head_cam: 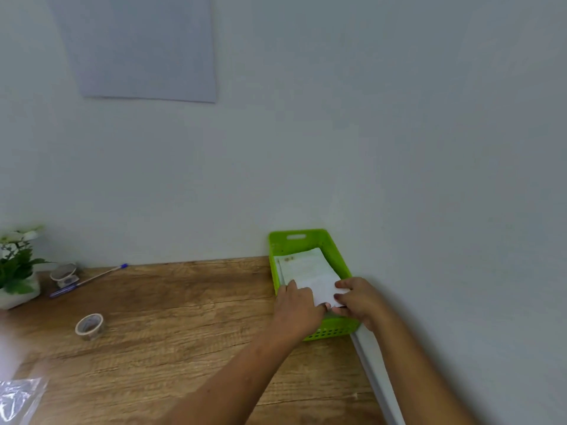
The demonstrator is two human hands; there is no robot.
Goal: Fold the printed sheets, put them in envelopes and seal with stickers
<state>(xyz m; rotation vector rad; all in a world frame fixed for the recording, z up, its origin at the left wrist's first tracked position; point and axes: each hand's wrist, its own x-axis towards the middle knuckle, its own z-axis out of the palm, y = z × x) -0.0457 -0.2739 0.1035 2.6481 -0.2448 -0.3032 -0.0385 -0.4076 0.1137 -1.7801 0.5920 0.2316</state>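
Head view looks down on a bright green perforated plastic basket (339, 259) standing on a brown wood-grain table (184, 317), its far end against a pale wall. Inside the basket lies a stack of white printed sheets (302, 265). Over the near end of the basket both hands hold one white paper piece (325, 289); whether it is a folded sheet or an envelope cannot be told. The left hand (299, 305) grips the paper's left edge with curled fingers, and the right hand (357, 299) pinches its right edge between thumb and fingers. The paper rests partly on the stack, tilted up toward the hands.

Well to the left of the basket lies a round roll of patterned beige tape (90, 326). Farther left, nearer the wall, sits a second small tape roll (63, 274) beside a slim blue pen (89, 280), and beyond them a green leafy plant in a white pot (17, 271). Far to the near left of the basket is a clear crinkled plastic bag (15, 397). High on the wall, up and left of the basket, hangs a plain grey rectangular sheet (144, 47).
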